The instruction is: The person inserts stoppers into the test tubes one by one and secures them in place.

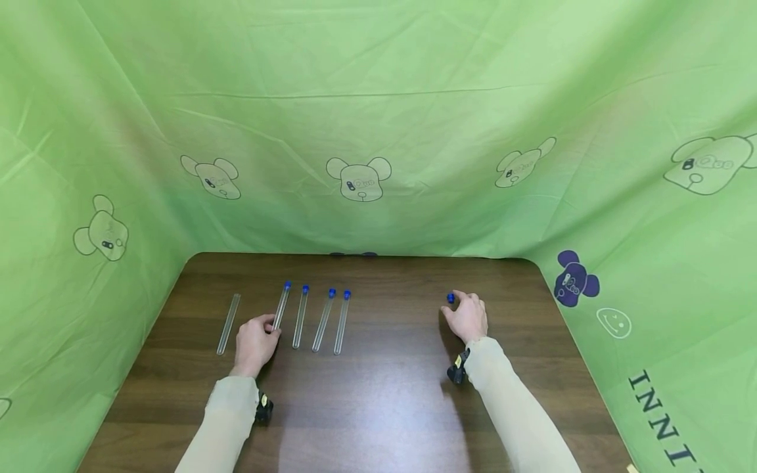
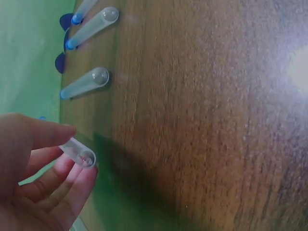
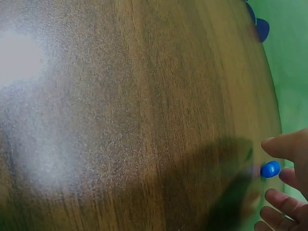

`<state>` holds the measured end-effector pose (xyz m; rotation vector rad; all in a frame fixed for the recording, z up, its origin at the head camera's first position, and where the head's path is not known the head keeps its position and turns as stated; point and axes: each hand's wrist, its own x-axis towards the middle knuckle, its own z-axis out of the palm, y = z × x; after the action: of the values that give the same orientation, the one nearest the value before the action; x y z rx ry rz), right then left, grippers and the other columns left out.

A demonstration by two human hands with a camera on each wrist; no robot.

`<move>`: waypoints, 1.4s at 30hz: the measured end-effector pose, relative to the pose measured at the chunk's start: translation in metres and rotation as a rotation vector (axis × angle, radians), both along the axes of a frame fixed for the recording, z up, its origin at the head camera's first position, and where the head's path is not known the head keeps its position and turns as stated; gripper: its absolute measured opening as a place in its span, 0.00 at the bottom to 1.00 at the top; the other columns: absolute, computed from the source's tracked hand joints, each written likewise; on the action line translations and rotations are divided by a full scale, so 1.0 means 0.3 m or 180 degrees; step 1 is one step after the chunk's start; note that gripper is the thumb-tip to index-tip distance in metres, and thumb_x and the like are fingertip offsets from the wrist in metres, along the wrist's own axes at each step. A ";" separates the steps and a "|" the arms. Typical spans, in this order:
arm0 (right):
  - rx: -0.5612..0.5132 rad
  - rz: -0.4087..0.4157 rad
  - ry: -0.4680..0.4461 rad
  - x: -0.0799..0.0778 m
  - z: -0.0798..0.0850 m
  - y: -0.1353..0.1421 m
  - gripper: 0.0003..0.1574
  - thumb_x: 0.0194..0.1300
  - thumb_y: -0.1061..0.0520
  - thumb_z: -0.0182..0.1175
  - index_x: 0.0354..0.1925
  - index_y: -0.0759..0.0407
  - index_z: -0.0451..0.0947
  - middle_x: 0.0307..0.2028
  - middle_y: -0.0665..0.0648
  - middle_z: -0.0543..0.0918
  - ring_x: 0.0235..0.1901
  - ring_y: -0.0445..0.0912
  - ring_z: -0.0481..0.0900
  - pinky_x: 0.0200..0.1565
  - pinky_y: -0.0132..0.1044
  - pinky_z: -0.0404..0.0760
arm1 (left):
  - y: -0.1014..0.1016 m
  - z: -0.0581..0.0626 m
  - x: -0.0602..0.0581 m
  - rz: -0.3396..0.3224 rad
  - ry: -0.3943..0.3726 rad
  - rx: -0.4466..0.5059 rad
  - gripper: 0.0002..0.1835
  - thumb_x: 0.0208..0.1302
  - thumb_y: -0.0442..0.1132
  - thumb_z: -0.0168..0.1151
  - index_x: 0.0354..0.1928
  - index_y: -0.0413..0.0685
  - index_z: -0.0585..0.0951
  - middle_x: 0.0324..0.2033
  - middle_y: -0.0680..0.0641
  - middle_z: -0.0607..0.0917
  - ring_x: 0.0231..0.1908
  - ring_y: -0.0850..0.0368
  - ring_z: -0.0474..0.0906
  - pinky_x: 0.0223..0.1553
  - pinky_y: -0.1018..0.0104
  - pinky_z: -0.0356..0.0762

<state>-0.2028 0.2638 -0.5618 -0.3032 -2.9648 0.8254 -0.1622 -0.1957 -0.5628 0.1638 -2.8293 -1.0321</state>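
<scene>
My left hand (image 1: 255,344) pinches the lower end of a blue-capped test tube (image 1: 282,304) between thumb and fingers. In the left wrist view the rounded bottom of this glass tube (image 2: 86,159) pokes out past the fingertips. Farther right on the table, a small loose blue cap (image 1: 451,298) lies at the fingertips of my right hand (image 1: 467,318). The right wrist view has the cap (image 3: 270,169) in the gap between the spread thumb (image 3: 284,145) and forefinger.
Left of my left hand lies an uncapped test tube (image 1: 228,324). Three blue-capped tubes, among them one test tube (image 1: 300,316), lie right of the held one. A green curtain (image 1: 361,131) hangs behind the brown wooden table (image 1: 378,401) and along its sides.
</scene>
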 end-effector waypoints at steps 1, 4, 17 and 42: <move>0.0012 0.0007 0.0002 -0.001 -0.001 0.001 0.37 0.65 0.52 0.67 0.67 0.68 0.73 0.58 0.76 0.73 0.56 0.69 0.69 0.58 0.58 0.68 | -0.003 0.000 0.000 0.0030 -0.0027 -0.0007 0.18 0.57 0.31 0.70 0.52 0.36 0.86 0.28 0.49 0.87 0.35 0.43 0.84 0.40 0.45 0.77; 0.0062 0.0026 -0.0002 -0.002 -0.004 0.005 0.36 0.65 0.52 0.66 0.66 0.68 0.73 0.57 0.76 0.73 0.55 0.70 0.69 0.57 0.59 0.68 | -0.010 -0.001 0.002 0.0105 -0.0090 -0.0033 0.18 0.58 0.31 0.69 0.52 0.36 0.86 0.28 0.48 0.87 0.35 0.42 0.84 0.40 0.45 0.77; 0.0072 -0.0024 0.0048 0.005 -0.023 -0.002 0.29 0.65 0.51 0.66 0.60 0.65 0.80 0.53 0.73 0.76 0.53 0.68 0.71 0.55 0.59 0.70 | -0.016 -0.010 -0.007 0.0183 -0.0176 -0.0098 0.17 0.58 0.32 0.70 0.50 0.34 0.85 0.29 0.45 0.88 0.36 0.40 0.85 0.40 0.44 0.78; 0.0080 0.0131 0.0206 0.013 -0.050 -0.014 0.19 0.66 0.55 0.67 0.54 0.59 0.86 0.45 0.64 0.81 0.48 0.63 0.77 0.49 0.57 0.75 | -0.022 -0.018 -0.007 0.0235 -0.0336 -0.0107 0.23 0.60 0.37 0.73 0.57 0.36 0.83 0.31 0.47 0.85 0.35 0.42 0.82 0.37 0.44 0.78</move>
<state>-0.1988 0.2595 -0.5769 -0.2107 -2.9282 0.7858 -0.1644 -0.2024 -0.5683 0.3262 -2.9076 -0.9882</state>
